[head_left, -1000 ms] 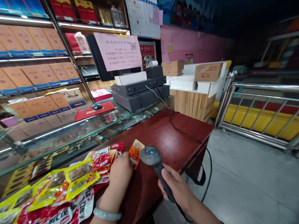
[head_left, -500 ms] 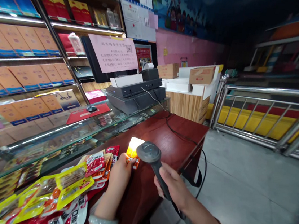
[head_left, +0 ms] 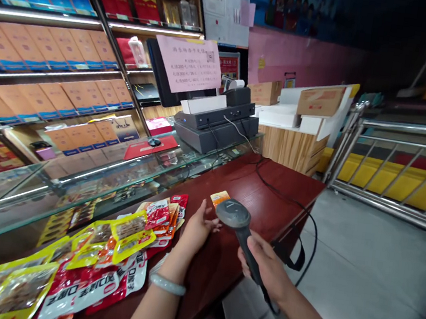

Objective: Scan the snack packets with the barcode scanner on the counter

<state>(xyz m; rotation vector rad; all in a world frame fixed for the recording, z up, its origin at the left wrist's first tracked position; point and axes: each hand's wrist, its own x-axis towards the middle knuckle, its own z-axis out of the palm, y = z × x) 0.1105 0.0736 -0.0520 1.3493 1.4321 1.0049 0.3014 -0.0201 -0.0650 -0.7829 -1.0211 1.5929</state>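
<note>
The red wooden counter (head_left: pixel 270 197) carries everything, with a glass display case (head_left: pixel 78 184) along its left edge and a cash register (head_left: pixel 216 129) at its far end. A spread of snack packets (head_left: pixel 108 250) covers the near left part of the counter. The right hand (head_left: pixel 265 267) is clenched round the handle of a barcode scanner (head_left: pixel 234 215), whose head hangs just above the small orange packet (head_left: pixel 219 197) lying mid-counter. The left hand (head_left: pixel 199 227) is released, fingers spread, just beside that packet and not gripping it. The scanner's cable (head_left: pixel 289 202) trails over the right edge (a likely snag) and could tug the scanner's aim off. The loose packet could slide if brushed.
</note>
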